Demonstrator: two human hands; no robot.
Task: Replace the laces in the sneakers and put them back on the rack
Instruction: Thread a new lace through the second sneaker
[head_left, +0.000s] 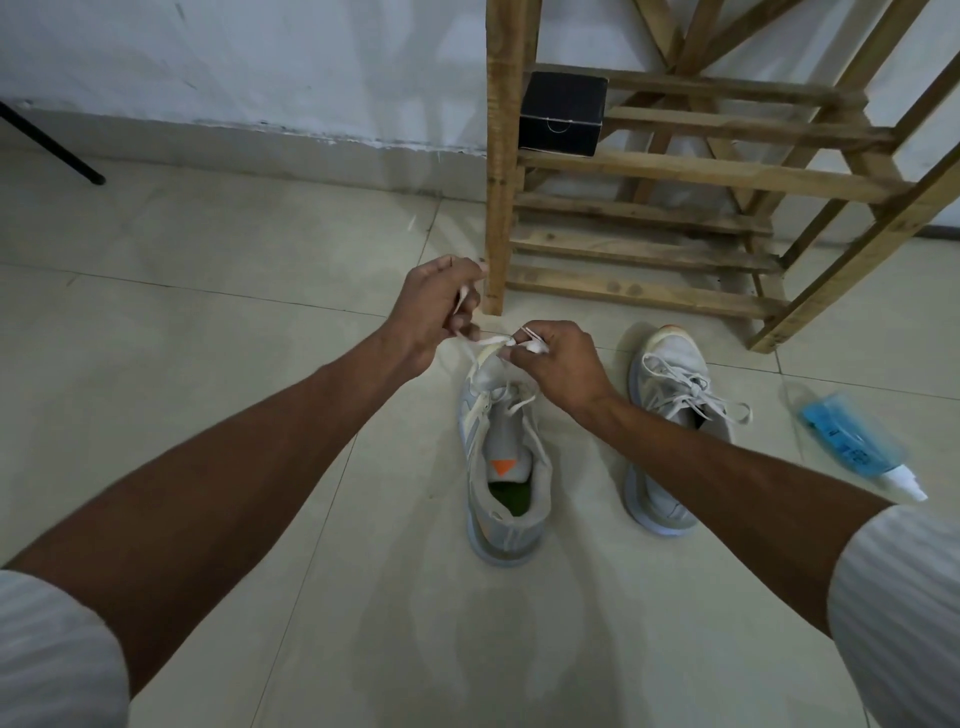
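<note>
1. A sneaker (506, 467) of pale grey mesh is seen on the floor near the centre of the view, toe toward 12 o'clock. It has a light-blue sole rim, an orange mark on the tongue and a green insole.
2. A flat white lace (485, 342) is stretched between the two hands just above the toe. Further lengths are loosely threaded over the upper eyelets.
3. One length of the lace is gripped by the curled fingers of the left hand (434, 306), at 11 o'clock from the toe. The lace end is pinched between thumb and fingertips of the right hand (563, 364), at 1 o'clock from the toe.
4. A second sneaker (670, 364), whitish and fully laced with loose ends, is set apart at 3 o'clock from the first. It is partly crossed by the right forearm.
5. A rack (701, 174) of rough, unpainted wooden slats is placed at 1 o'clock, with its near post just beyond the left hand. A matt black box (563, 114) is kept on an upper shelf beside that post.
6. A blue plastic packet (847, 434) with a white end is laid on the floor at 3 o'clock from the second sneaker.
7. Glossy cream floor tiles (208, 312) with thin joints are left open from 6 to 10 o'clock. A scuffed white wall (208, 62) bounds them at 12 o'clock.
</note>
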